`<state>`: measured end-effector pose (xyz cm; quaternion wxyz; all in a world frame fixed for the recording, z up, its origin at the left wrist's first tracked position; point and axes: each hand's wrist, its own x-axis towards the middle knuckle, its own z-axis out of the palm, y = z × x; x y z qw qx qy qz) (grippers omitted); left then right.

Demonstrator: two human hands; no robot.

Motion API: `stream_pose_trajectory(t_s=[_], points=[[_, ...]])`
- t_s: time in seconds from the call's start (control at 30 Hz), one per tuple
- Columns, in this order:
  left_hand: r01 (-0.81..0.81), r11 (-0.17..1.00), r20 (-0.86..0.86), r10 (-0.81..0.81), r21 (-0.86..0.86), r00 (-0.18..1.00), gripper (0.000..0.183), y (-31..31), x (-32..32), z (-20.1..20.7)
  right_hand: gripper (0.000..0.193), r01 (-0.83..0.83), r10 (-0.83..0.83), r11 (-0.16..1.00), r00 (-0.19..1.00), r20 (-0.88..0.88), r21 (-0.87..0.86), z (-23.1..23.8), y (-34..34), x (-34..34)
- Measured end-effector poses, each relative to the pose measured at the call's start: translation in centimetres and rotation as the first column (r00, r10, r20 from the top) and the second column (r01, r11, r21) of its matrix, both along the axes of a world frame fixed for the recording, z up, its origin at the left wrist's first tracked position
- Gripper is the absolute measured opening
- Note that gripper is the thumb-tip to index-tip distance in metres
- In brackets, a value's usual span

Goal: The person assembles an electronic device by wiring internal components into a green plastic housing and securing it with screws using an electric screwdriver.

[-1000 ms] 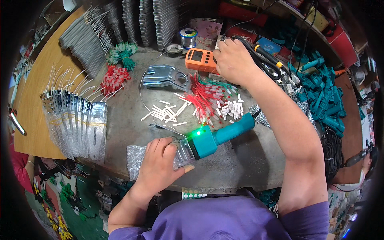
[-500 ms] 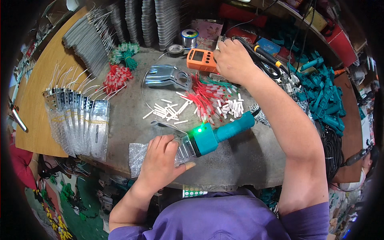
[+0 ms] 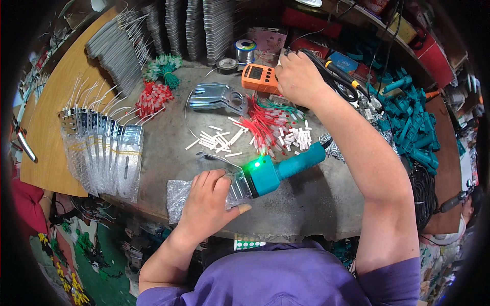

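A teal-handled tool with a lit green lamp lies at the near middle of the table, its metal plate end inside bubble wrap. My left hand is closed over that wrapped end, the thumb along its near side. My right hand reaches to the back, its fingers curled down at the right side of an orange meter with a small screen. Whatever those fingers grip is hidden. Beyond the tool are short white sleeves, red wires and a bent metal bracket.
Several wrapped metal plates lie at left, near red and green wire bundles. Stacked grey plates stand at the back beside a solder spool. Teal handle shells are heaped at right; a black-and-yellow tool lies behind my right hand.
The view has shifted slightly, so the tabletop things appear a little further right. Both hands keep their places on the wrapped tool and beside the meter; the green lamp stays lit.
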<state>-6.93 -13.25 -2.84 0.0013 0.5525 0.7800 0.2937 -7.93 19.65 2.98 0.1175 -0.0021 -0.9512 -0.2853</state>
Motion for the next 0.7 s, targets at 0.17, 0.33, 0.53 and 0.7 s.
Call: stream_pose_trajectory(t_s=[0.17,0.33,0.53,0.7], points=[[0.002,1.0,-0.029,-0.002,-0.004,1.0,0.063,0.0,0.0,0.0,0.022,0.005,-0.005,1.0,1.0,0.006,-0.006,0.0,0.0,0.0],[0.009,1.0,-0.032,-0.008,0.024,0.999,0.064,-0.2,-0.1,-0.1,0.023,0.015,-0.014,1.0,0.999,0.031,-0.024,0.5,-0.1,-0.1],[0.004,0.999,-0.031,-0.003,0.038,1.0,0.064,-0.1,0.0,-0.2,0.049,-0.067,0.068,0.997,0.997,-0.028,0.025,2.9,0.1,0.6],[-0.009,0.999,-0.016,0.01,0.039,1.0,0.064,-0.3,0.1,0.1,0.098,0.255,-0.274,0.959,0.945,-0.178,-0.123,5.0,-0.7,1.6]])
